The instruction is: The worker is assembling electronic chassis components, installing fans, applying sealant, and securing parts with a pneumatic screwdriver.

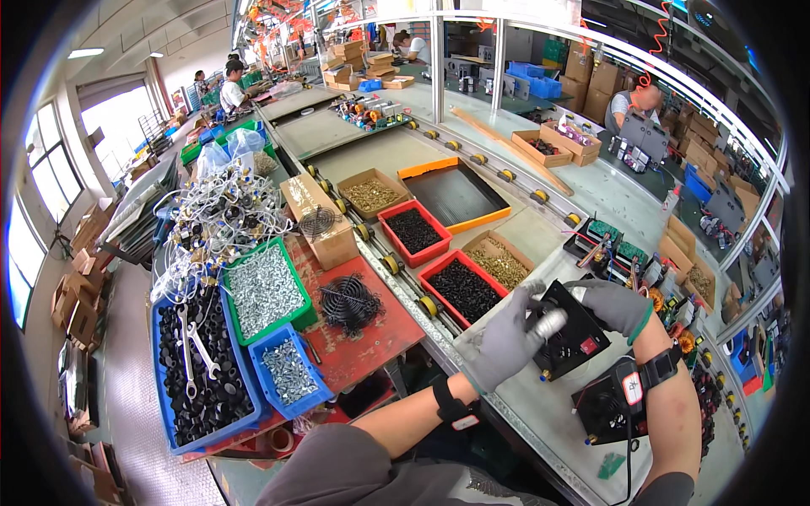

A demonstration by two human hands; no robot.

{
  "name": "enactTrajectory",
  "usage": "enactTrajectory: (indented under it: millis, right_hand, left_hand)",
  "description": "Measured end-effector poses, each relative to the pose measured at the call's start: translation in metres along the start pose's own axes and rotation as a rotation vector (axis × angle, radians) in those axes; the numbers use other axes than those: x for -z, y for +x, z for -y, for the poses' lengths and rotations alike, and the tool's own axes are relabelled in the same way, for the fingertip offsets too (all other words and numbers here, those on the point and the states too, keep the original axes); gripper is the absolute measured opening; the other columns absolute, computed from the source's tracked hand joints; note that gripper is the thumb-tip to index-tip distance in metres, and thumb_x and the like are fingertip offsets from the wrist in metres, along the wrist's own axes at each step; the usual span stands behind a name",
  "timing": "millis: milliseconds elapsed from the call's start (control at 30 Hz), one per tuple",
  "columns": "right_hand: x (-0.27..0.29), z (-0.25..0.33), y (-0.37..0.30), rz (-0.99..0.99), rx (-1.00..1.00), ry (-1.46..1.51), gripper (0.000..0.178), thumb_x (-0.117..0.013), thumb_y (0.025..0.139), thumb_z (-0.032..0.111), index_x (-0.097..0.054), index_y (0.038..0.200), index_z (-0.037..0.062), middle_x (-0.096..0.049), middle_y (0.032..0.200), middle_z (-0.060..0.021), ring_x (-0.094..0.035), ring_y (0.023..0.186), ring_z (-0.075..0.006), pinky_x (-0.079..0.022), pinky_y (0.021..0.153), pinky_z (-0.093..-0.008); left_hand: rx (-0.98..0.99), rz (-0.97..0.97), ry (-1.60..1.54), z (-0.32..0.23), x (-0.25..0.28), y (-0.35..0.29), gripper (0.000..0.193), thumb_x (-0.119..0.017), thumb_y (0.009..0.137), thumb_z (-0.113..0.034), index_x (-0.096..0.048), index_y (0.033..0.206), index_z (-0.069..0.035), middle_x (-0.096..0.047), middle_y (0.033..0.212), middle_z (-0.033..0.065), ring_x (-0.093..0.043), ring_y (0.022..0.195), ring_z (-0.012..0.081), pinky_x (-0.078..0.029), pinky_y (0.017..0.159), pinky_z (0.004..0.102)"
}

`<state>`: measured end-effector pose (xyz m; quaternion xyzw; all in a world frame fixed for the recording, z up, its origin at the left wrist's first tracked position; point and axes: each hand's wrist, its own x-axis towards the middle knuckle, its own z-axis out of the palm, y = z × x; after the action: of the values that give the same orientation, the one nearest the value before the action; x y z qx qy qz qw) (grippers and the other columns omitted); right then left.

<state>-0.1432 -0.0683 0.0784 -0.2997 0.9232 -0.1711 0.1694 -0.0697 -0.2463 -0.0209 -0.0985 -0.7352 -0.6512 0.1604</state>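
My left hand (504,341), in a grey glove, grips a small silvery cylindrical part (548,323) against the face of a black box-shaped unit (574,341) standing on the pale workbench (540,413). My right hand (614,305), also gloved, rests on the top right of that unit and steadies it. The unit's face shows a red switch (588,346). A second black unit (603,409) with a round fan grille lies just in front of it, under my right forearm.
Red bins of black screws (461,289) (413,229) and cardboard boxes of brass screws (499,264) line the roller conveyor. To the left stand a green bin of silver screws (264,289), blue bins (202,371), fan grilles (349,302) and tangled white cables (221,211). Other workers sit further back.
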Motion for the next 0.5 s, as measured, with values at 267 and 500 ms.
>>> enactTrajectory:
  millis: [267,500]
  right_hand:
    - [-0.005,-0.015,0.005,-0.073,0.435,-0.198,0.029,-0.048,0.092,0.013,-0.061,0.115,0.0014,-0.066,0.1,-0.0194,-0.068,0.081,-0.0278,-0.056,0.068,-0.0337]
    - [-0.002,-0.009,0.0,0.048,-0.264,0.441,0.025,-0.055,0.086,0.014,-0.065,0.103,-0.0006,-0.065,0.107,-0.0232,-0.065,0.096,-0.0353,-0.052,0.084,-0.0399]
  left_hand:
    - [-0.088,-0.021,-0.062,-0.003,0.002,-0.004,0.038,-0.069,0.088,-0.021,-0.057,0.124,-0.018,-0.058,0.111,0.0092,-0.065,0.079,0.0286,-0.054,0.065,0.036]
    - [-0.283,0.044,0.08,-0.008,0.004,0.0,0.044,-0.069,0.09,-0.027,-0.052,0.125,-0.008,-0.06,0.094,0.003,-0.061,0.072,0.0137,-0.051,0.059,0.0272]
